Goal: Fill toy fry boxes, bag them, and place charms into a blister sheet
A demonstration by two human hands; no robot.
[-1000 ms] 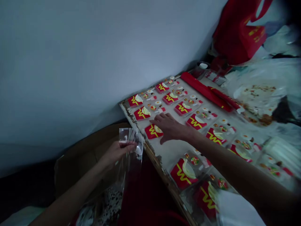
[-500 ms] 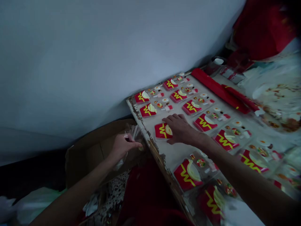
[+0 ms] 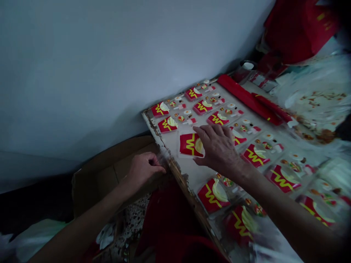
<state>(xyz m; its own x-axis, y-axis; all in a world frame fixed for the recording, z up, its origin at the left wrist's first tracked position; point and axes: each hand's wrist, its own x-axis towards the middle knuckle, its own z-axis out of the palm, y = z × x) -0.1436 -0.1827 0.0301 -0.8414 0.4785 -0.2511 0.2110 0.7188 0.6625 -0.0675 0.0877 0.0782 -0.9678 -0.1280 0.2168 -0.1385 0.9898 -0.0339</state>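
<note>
My right hand [image 3: 219, 148] grips a clear pack [image 3: 189, 145] with a red, fries-box-shaped piece marked by a yellow zigzag. Thumb and fingers sit on its right side, hiding the rest of its contents. The pack appears raised slightly off the table [image 3: 201, 175]. Left of the table edge, my left hand [image 3: 144, 168] is closed in a pinch. Some clear plastic film [image 3: 164, 153] shows faintly at its fingertips, blurred. Similar packs lie in rows around the right hand, such as one near the corner [image 3: 167, 124] and one closer to me [image 3: 213, 196].
An open cardboard box [image 3: 106, 179] stands below the left hand. Folded red packaging [image 3: 246, 98] lies across the far part of the table. At the right are a clear bag [image 3: 315, 95] of small pieces and a red bag [image 3: 298, 33]. A pale wall [image 3: 82, 73] rises behind.
My right hand has closed around the pack and lifted it a little. The clear film at my left hand shows much less. The view has shifted slightly.
</note>
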